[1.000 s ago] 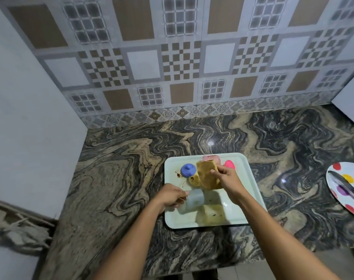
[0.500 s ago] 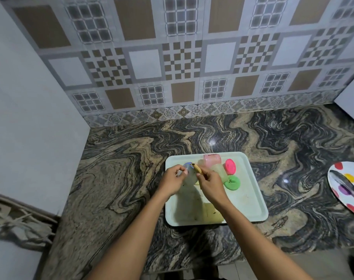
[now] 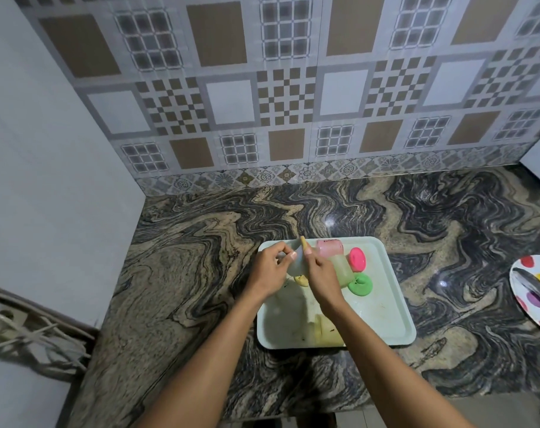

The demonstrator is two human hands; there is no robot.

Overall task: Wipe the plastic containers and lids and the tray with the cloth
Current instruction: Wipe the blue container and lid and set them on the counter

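A pale tray [image 3: 389, 307] lies on the marbled counter. Over its back left corner my left hand [image 3: 268, 270] grips a clear container [image 3: 296, 264]. My right hand [image 3: 319, 274] pinches the yellowish cloth [image 3: 302, 242] against that container, with only the cloth's tip showing above my fingers. On the tray lie a pink container [image 3: 329, 247] on its side, a pink lid [image 3: 356, 258], a green lid [image 3: 360, 284], a clear greenish container [image 3: 342, 270], a speckled yellow lid [image 3: 301, 280] and a yellow container [image 3: 327, 332] near the front edge.
A polka-dot plate [image 3: 534, 291] holding a metal utensil [image 3: 537, 287] sits at the counter's right edge. A plain wall closes the left side and a tiled backsplash the rear. A wire rack [image 3: 31, 335] shows at lower left, below the counter.
My left hand lifted the clear container from the tray's front to its back left. My right hand brought the cloth over to it, uncovering the green lid and the greenish container.
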